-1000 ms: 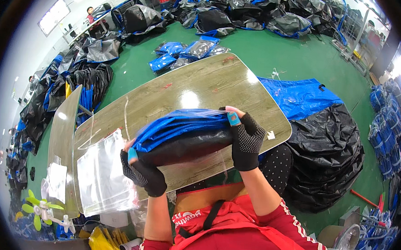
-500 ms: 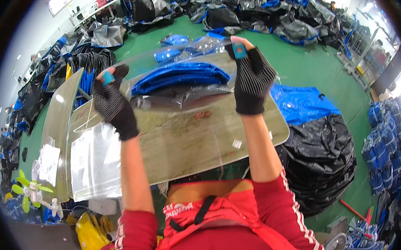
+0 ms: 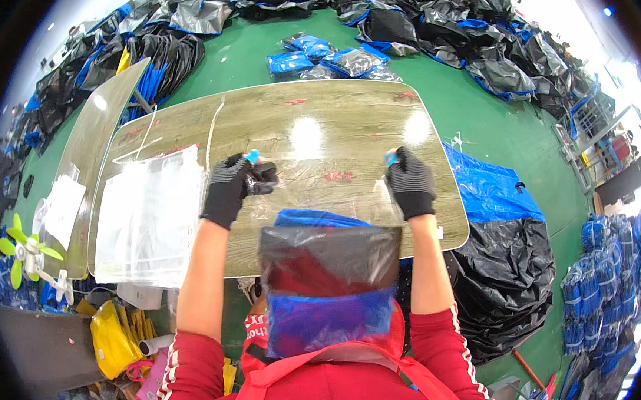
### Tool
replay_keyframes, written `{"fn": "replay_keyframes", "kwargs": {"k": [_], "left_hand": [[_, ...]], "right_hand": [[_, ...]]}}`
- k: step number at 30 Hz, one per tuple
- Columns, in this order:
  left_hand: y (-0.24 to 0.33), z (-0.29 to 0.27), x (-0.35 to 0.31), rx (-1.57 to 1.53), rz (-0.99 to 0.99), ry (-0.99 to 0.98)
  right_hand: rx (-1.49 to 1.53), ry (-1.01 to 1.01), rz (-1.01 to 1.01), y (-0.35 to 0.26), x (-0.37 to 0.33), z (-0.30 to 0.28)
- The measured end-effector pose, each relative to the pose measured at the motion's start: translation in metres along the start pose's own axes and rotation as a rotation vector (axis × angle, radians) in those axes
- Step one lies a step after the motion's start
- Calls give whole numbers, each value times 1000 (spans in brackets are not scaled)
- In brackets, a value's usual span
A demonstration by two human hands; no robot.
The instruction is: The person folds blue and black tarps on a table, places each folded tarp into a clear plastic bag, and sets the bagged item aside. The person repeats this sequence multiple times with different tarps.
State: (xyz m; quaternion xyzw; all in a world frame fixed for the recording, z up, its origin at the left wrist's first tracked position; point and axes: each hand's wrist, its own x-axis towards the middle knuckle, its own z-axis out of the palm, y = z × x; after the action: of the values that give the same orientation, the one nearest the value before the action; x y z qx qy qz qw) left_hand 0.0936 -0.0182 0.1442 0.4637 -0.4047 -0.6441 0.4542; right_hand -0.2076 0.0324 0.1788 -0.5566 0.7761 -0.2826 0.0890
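Both gloved hands, left hand (image 3: 234, 186) and right hand (image 3: 411, 184), pinch the clear bag's (image 3: 326, 275) top corners. The folded blue-black bundle (image 3: 327, 286) hangs inside, over the table (image 3: 326, 119) edge. Probably sealing comes next, needing a straight, flat top.

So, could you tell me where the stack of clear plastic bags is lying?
The stack of clear plastic bags lies on the wooden table's left end, beside the left hand.

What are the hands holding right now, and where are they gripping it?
Both the left hand and right hand pinch a clear plastic bag's top corners.
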Motion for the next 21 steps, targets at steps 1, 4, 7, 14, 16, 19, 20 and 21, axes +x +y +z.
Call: {"fn": "replay_keyframes", "kwargs": {"k": [1,4,7,14,16,19,20,21], "left_hand": [[-19,-2,9,-95,-2,-14],[-39,-6,22,-44,25,-52],[-29,-6,18,164,269,-107],[-12,-10,5,23,85,-206],[-14,-10,5,16,34,-166],[-16,-8,6,82,23,-167],[-17,-7,5,105,59,-215],[-17,-7,5,143,79,-249]], "right_hand": [[-20,33,-70,3,2,22],[102,-57,-685,-24,13,64],[111,-132,-1040,-61,22,88],[6,-118,-1048,-84,34,93],[100,-218,-1136,-81,36,86],[8,-154,-1172,-80,33,95],[-9,-95,-1212,-79,33,102],[-78,-125,-1178,-79,34,109]]}}
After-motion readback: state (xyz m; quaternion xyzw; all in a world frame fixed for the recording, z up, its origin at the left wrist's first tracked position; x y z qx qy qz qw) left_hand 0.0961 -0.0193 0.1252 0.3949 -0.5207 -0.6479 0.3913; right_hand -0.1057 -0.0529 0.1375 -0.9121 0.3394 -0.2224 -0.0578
